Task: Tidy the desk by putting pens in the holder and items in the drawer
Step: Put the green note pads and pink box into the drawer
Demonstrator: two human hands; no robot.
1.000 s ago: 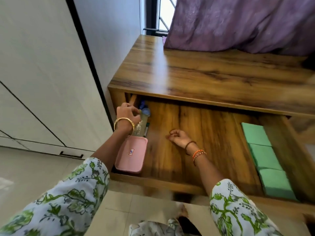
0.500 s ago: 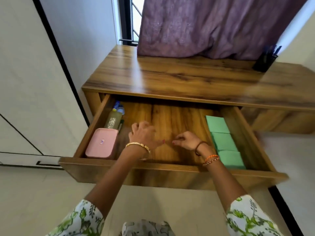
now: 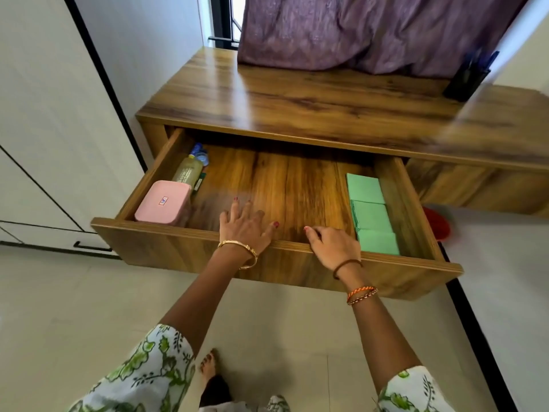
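The wooden drawer [image 3: 184, 254] stands pulled out from under the desk [image 3: 312, 105]. Inside at the left lie a pink case [image 3: 162, 202], a yellowish bottle [image 3: 187, 171] and a blue-capped item [image 3: 199, 153]. Three green pads [image 3: 370, 212] line its right side. My left hand [image 3: 245, 226] reaches over the front edge with fingers spread and straight, holding nothing. My right hand [image 3: 332, 246] rests on the front edge, fingers loosely curled, empty. A black pen holder [image 3: 465, 81] with blue pens stands at the desk's back right.
A purple curtain [image 3: 371, 31] hangs over the back of the desk. White cabinet doors [image 3: 44, 144] stand to the left. A red object [image 3: 436, 224] lies on the floor right of the drawer. My foot [image 3: 209, 364] is on the tiled floor below.
My left hand let go of the bottle at the drawer's left and moved to the front middle. Both hands drew back toward the front edge. The view pulled back and up.
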